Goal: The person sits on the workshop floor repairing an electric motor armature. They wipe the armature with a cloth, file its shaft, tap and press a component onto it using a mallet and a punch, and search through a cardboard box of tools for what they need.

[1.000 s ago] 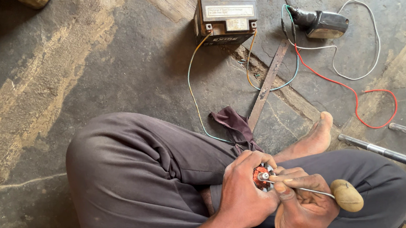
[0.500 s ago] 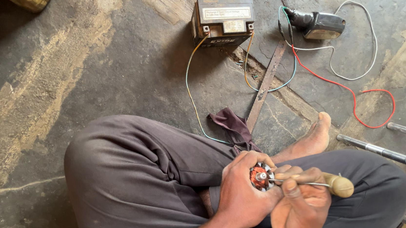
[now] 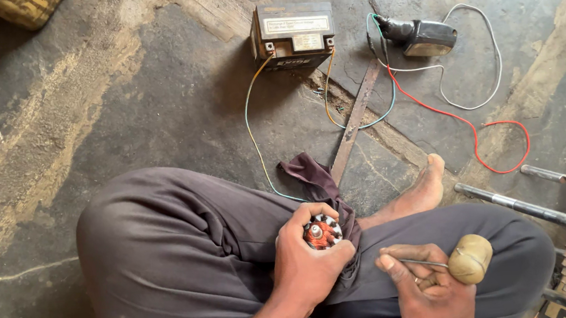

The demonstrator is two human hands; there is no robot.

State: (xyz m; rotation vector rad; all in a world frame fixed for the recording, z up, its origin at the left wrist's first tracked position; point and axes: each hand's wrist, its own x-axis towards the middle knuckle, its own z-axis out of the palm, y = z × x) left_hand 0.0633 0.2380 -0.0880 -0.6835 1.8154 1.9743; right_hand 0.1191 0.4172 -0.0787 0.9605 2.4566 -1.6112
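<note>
Fingers of the left hand (image 3: 309,262) curl tight around the small wound stator (image 3: 321,233), copper coils and pale teeth facing up, with the dark cloth (image 3: 319,184) bunched just behind it. It sits over the lap, well this side of the battery (image 3: 294,34) on the floor. Right hand (image 3: 431,288) sits just to the right of the stator, fingers closed on a thin metal tool with a round wooden handle (image 3: 470,258) — tip apart from the coils for now. To work those windings well, I'd say keep the stator braced against the thigh and bring the tip in shallow, so it doesn't nick the copper. Loose wires (image 3: 460,117) trail beyond the stator toward the battery — best kept clear of the tool.
</note>
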